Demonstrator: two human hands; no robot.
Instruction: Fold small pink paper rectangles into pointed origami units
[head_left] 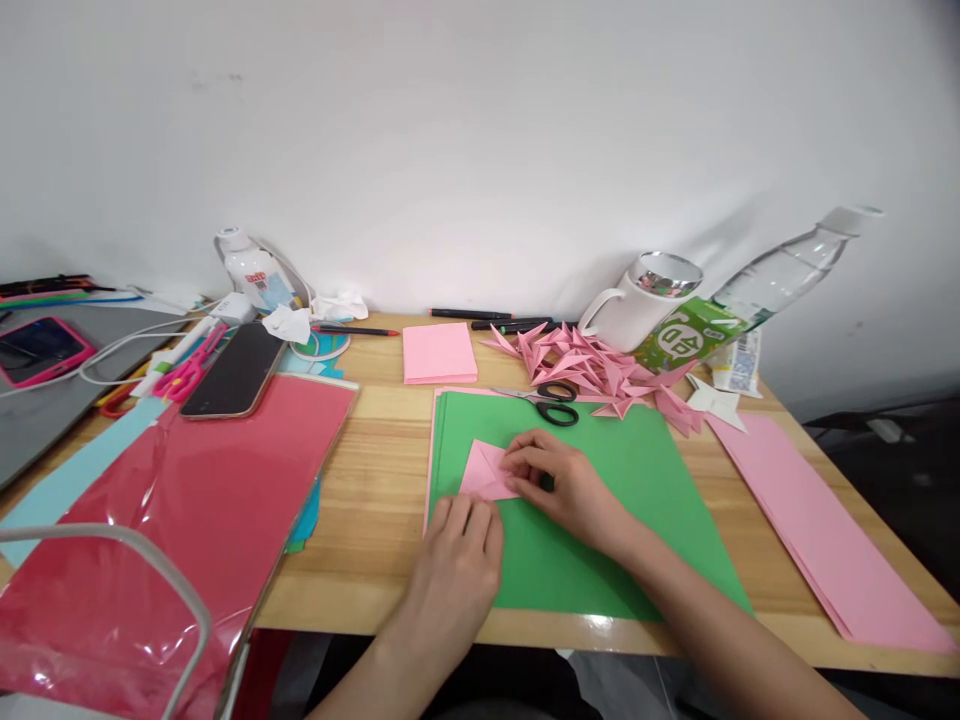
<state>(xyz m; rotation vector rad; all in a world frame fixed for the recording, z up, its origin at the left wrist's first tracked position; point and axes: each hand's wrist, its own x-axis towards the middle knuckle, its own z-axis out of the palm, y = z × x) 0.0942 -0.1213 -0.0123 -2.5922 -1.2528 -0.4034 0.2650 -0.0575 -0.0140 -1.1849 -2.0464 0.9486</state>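
A small pink paper, partly folded, lies on a green sheet on the wooden table. My left hand rests flat at the paper's lower left corner with its fingers stretched onto it. My right hand has its fingers curled and pinches the paper's right edge. Black-handled scissors lie just beyond, at the top of the green sheet. A heap of folded pink paper pieces sits behind them.
A stack of pink squares lies at the back, long pink sheets at right. Red paper in plastic, a phone and pink scissors are at left. A white mug, bottle and pens line the wall.
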